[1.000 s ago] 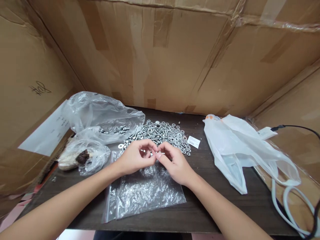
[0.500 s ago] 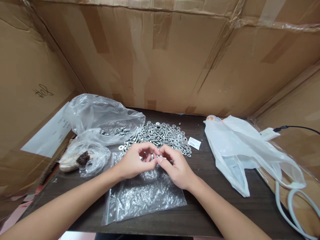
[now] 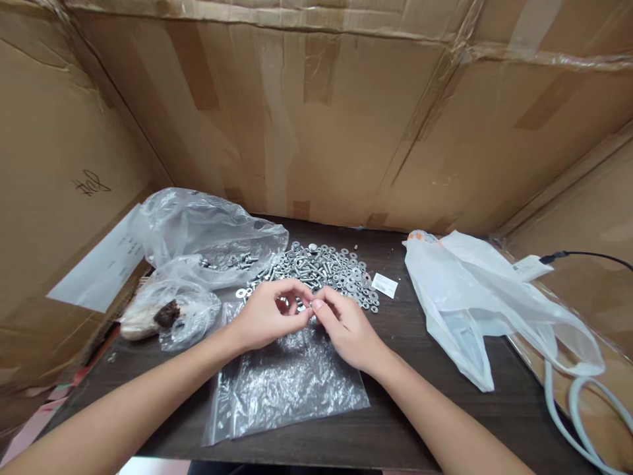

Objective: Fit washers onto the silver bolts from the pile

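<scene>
My left hand [image 3: 270,315] and my right hand [image 3: 349,328] meet fingertip to fingertip over the near edge of a heap of bolts, nuts and washers [image 3: 321,264]. Both are closed in a pinch around a small metal piece [image 3: 311,305], mostly covered by the fingers, so I cannot tell its kind. More small metal pieces show behind the left fingers. Beneath the hands lies a clear zip bag [image 3: 297,389], flat and crinkled on the dark table [image 3: 405,409].
At the left, a large clear bag [image 3: 198,224] has bolts in it, and a smaller bag [image 3: 190,303] holds something brown. A white label [image 3: 384,285] lies right of the heap. White plastic bags [image 3: 459,290] and a pale cable [image 3: 576,422] are at the right. Cardboard walls [image 3: 346,132] surround the table.
The fingertips have drawn closer together, and less of the metal piece between them shows. The view has shifted very slightly.
</scene>
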### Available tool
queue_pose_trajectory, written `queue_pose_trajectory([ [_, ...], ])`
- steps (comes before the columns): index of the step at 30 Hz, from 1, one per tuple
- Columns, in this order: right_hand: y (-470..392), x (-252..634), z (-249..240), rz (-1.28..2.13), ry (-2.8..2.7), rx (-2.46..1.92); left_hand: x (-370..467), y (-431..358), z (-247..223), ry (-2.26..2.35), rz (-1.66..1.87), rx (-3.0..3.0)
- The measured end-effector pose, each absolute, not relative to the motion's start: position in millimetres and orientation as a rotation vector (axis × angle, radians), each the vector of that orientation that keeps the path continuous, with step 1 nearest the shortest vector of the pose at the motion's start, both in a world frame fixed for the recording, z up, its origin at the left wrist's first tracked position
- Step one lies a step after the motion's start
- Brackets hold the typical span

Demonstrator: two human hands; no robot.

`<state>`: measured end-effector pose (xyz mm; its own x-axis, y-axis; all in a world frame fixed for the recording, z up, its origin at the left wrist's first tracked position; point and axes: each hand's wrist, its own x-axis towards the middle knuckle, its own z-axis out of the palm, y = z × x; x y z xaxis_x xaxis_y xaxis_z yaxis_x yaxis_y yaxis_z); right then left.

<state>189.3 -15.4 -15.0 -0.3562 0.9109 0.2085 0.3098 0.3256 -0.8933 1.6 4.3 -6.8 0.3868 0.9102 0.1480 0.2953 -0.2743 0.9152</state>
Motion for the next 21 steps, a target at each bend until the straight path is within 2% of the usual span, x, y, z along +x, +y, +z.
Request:
queue_pose_trajectory([
  [3,-15,188,-17,1.020,-1.851,-1.101,1,3,-8,1.047,0.941,1.892],
  [8,-13,189,-20,1.239,-1.837,-1.133,-1,0,-7,0.869,1.097,2.236],
  [15,-15,195,-12,0.952,-1.958,-0.990,1,2,-8,0.977,0.928,1.811],
  [21,-17,185,-22,1.184,-1.832,-1.063,-2,-2,-6,0.861,1.095,2.162],
])
